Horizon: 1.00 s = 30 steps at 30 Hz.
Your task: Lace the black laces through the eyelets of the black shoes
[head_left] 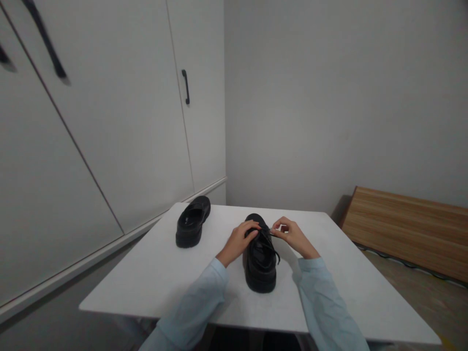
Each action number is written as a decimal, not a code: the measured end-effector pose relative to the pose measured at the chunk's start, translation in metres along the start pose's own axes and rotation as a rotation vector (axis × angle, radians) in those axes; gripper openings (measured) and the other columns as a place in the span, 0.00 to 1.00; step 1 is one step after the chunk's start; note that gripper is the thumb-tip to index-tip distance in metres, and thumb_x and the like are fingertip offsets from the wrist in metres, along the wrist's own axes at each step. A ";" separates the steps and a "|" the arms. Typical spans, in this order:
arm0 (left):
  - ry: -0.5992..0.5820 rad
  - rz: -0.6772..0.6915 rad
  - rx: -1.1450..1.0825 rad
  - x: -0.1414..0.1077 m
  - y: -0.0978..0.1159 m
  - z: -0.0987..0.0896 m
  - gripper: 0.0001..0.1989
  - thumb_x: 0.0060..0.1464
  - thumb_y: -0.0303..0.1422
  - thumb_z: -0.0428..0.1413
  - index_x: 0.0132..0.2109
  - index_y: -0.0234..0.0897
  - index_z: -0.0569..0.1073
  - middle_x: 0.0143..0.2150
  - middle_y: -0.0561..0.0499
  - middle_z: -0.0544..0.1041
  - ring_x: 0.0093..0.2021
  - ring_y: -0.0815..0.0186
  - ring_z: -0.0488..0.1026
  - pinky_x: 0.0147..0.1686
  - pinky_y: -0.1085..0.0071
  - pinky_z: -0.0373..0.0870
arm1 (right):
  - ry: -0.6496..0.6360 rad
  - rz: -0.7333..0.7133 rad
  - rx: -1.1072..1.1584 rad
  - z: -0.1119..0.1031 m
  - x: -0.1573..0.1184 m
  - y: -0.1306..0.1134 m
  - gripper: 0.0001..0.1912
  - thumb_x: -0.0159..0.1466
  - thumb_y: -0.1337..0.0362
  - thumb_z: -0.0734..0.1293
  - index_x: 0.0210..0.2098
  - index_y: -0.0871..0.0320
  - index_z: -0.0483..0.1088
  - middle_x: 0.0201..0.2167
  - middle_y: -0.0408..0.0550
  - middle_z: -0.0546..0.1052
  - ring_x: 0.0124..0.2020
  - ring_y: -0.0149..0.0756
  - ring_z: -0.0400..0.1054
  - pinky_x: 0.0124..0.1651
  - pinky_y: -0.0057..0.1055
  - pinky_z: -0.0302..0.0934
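Observation:
A black lace-up shoe (pixel 260 273) stands on the white table (pixel 146 282) with its heel toward me. My left hand (pixel 241 240) rests against the left side of the shoe's upper, its fingers bent over the lacing. On the right side, my right hand (pixel 290 235) pinches a thin black lace (pixel 270 247) between thumb and fingertips. Loose lace hangs over the shoe's opening and down its right side. The other black shoe (pixel 190 226) sits upright at the table's back left, untouched.
White cabinet doors (pixel 109 122) with black handles rise along the left. Behind the table is a plain pale wall (pixel 329 97). A wood-grained panel (pixel 405 229) leans at the right, with a dark cable along its lower edge.

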<state>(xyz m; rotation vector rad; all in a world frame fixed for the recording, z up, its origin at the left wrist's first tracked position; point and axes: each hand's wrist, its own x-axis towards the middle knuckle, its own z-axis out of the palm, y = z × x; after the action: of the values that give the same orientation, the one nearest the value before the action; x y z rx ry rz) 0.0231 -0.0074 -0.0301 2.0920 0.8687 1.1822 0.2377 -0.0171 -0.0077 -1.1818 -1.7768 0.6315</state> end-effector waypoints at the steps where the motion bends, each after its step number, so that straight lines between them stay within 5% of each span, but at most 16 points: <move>1: 0.000 -0.003 0.001 0.000 0.000 0.000 0.11 0.58 0.35 0.51 0.45 0.40 0.75 0.52 0.46 0.74 0.56 0.60 0.67 0.58 0.60 0.60 | -0.021 -0.003 -0.023 -0.001 -0.001 0.001 0.11 0.52 0.56 0.70 0.27 0.58 0.72 0.29 0.46 0.72 0.29 0.33 0.64 0.32 0.31 0.59; 7: 0.005 -0.002 0.010 0.000 0.000 0.000 0.11 0.58 0.35 0.51 0.45 0.40 0.75 0.52 0.47 0.74 0.57 0.60 0.67 0.59 0.60 0.59 | -0.096 -0.042 -0.073 -0.002 -0.001 0.006 0.09 0.52 0.57 0.71 0.25 0.57 0.74 0.29 0.45 0.71 0.27 0.32 0.63 0.32 0.32 0.59; 22: -0.006 -0.019 0.001 0.000 0.001 0.000 0.11 0.58 0.35 0.51 0.44 0.40 0.75 0.52 0.47 0.74 0.57 0.60 0.66 0.59 0.61 0.59 | 0.284 0.010 -0.134 -0.007 0.003 0.016 0.06 0.53 0.61 0.65 0.26 0.57 0.69 0.29 0.46 0.71 0.28 0.35 0.61 0.35 0.34 0.59; 26: 0.007 -0.020 -0.024 -0.001 0.000 -0.001 0.12 0.60 0.35 0.48 0.46 0.39 0.73 0.52 0.48 0.74 0.56 0.62 0.67 0.58 0.63 0.59 | 0.323 0.038 -0.185 -0.006 0.002 0.019 0.09 0.52 0.63 0.65 0.33 0.57 0.70 0.37 0.50 0.72 0.37 0.41 0.65 0.40 0.39 0.61; 30: 0.075 -0.006 -0.027 0.000 0.000 -0.004 0.11 0.60 0.35 0.49 0.45 0.38 0.72 0.47 0.47 0.75 0.50 0.63 0.70 0.53 0.66 0.63 | 0.146 -0.020 -0.134 -0.003 -0.002 0.008 0.22 0.54 0.63 0.65 0.49 0.53 0.66 0.51 0.51 0.69 0.52 0.45 0.62 0.51 0.44 0.58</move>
<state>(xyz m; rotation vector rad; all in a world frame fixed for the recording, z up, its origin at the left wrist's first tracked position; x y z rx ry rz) 0.0196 -0.0067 -0.0285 2.0341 0.8875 1.2688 0.2443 -0.0160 -0.0134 -1.2661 -1.7254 0.4086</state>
